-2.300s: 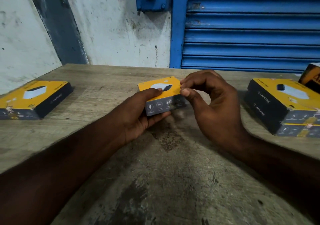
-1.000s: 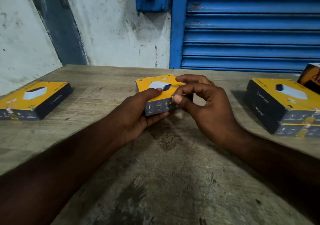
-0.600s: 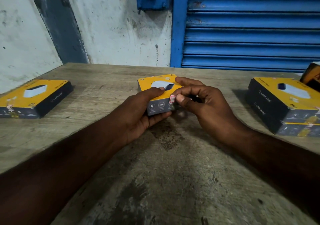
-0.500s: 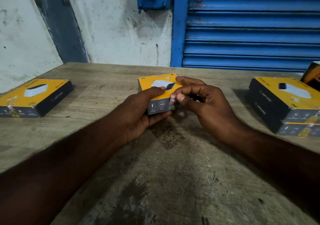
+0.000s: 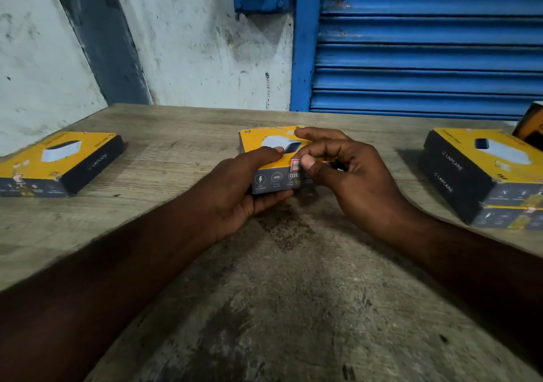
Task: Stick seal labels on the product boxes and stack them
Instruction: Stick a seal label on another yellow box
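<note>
A yellow-topped, dark-sided product box (image 5: 258, 142) sits at the table's middle. My left hand (image 5: 241, 187) grips its near left corner, thumb on the lid and fingers underneath. My right hand (image 5: 349, 176) curls over the box's right side; its thumb presses a small red-and-white seal label (image 5: 295, 164) onto the front top edge. One more box (image 5: 58, 161) lies flat at the far left, a seal showing on its near edge. A stack of two boxes (image 5: 482, 173) stands at the right.
The worn wooden table (image 5: 279, 293) runs to a white wall at the back left and a blue roller shutter (image 5: 426, 43) at the back right. Part of another yellow box (image 5: 531, 124) peeks in at the right edge behind the stack.
My right hand came down from above the box's corner and brought the seal label to the front edge, where the thumb now presses it. The left hand has kept its hold.
</note>
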Demonstrator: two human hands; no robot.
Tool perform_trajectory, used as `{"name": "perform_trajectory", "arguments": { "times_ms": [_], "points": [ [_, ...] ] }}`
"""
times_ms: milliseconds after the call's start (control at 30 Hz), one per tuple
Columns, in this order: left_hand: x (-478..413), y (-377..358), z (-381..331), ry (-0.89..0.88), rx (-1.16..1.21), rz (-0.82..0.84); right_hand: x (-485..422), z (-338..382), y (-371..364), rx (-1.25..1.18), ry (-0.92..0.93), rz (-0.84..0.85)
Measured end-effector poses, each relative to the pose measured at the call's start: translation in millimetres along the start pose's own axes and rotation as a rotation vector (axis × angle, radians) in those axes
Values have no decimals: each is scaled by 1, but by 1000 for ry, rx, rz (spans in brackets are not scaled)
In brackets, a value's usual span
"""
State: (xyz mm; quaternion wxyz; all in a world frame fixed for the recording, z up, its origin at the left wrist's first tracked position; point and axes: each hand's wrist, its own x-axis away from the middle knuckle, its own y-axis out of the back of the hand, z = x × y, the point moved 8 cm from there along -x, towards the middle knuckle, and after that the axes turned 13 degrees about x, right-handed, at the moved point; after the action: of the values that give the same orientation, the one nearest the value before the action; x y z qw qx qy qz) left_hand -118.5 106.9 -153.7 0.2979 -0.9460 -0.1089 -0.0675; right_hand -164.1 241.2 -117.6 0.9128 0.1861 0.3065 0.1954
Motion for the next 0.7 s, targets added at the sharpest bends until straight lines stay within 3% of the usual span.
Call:
{"name": "perform_trajectory", "arguments": {
  "times_ms": [700],
  "points": [
    [0, 0, -1, 5, 1, -10, -1, -2, -1, 21, -17, 14]
  ]
}}
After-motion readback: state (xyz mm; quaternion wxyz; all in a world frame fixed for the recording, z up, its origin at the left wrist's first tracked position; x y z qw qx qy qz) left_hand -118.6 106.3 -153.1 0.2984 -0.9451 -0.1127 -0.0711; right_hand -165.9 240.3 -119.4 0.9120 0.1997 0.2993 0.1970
